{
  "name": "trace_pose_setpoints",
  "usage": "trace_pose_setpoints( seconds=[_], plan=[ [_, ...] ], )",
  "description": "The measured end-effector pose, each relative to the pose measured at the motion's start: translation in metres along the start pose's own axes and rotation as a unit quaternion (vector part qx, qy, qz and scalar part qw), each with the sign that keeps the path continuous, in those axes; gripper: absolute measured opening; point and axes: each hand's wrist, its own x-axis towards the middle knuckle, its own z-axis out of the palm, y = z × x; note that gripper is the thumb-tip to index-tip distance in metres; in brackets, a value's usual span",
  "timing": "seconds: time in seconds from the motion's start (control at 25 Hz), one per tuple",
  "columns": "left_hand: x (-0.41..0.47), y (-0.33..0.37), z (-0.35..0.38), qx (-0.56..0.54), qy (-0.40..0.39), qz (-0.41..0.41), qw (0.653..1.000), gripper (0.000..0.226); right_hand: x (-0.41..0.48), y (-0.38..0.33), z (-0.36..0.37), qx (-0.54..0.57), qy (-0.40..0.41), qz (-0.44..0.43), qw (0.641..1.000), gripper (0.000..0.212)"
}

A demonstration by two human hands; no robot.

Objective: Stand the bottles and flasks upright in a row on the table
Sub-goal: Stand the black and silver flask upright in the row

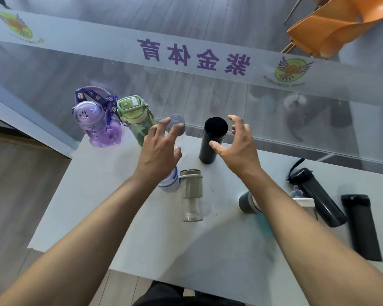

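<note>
The black flask (213,140) stands upright near the back edge of the surface (93,195), just right of a clear bottle with a grey lid (176,125). It looks smooth, hard and maybe slippery, and it is tall and thin, so it could tip over easily; I think the best place to hold it is around the middle of its body. The right hand (237,146) is right beside it, fingers (236,120) spread wide and curled, holding nothing. The left hand (159,149) is over the clear bottle, fingers (175,131) also spread and empty, though I cannot tell if they touch the lid. Further left stand a green bottle (135,118) and a purple bottle with a cat face (97,124), so the row has four upright. Closer to the person, a clear bottle with a tan collar (191,195) looks like it is lying down, and a white and blue bottle (170,182) is partly hidden under the left wrist. On the right lie a grey-capped bottle (247,202), a dark bottle with a strap (316,195) and a black flask lying flat (360,226). These look light when empty and still need standing up.
</note>
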Motion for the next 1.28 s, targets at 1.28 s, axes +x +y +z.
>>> trace_pose_setpoints(
  seconds=[1.28],
  plan=[
    [-0.128, 0.139, 0.060, 0.004, -0.063, -0.016, 0.998, 0.034, -0.095, 0.118, -0.053, -0.024, -0.067, 0.030, 0.997, 0.080]
  ],
)
